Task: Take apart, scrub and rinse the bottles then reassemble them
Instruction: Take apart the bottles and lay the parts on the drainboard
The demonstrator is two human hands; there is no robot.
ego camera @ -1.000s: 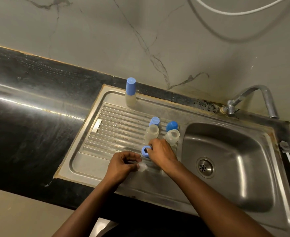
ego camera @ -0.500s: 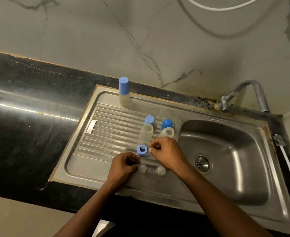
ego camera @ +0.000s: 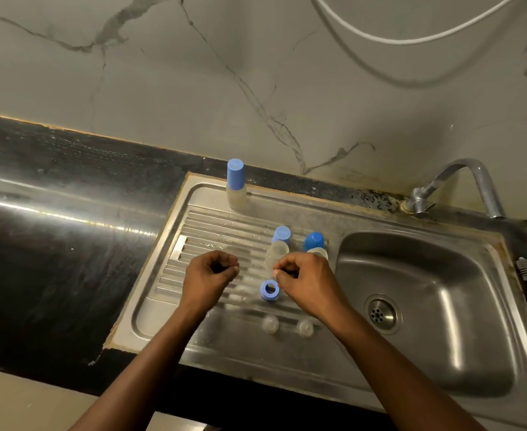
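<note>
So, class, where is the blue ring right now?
Head view: the blue ring lies on the ribbed draining board, just left of the right hand, beyond the left small clear piece.

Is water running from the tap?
No, no stream falls from the tap into the sink basin.

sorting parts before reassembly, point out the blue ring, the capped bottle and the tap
blue ring [ego camera: 268, 298]: head view, on its front wall, below the hole.
capped bottle [ego camera: 236, 175]: head view, on the blue cap.
tap [ego camera: 465, 164]: head view, on top of the spout's arch.
</note>
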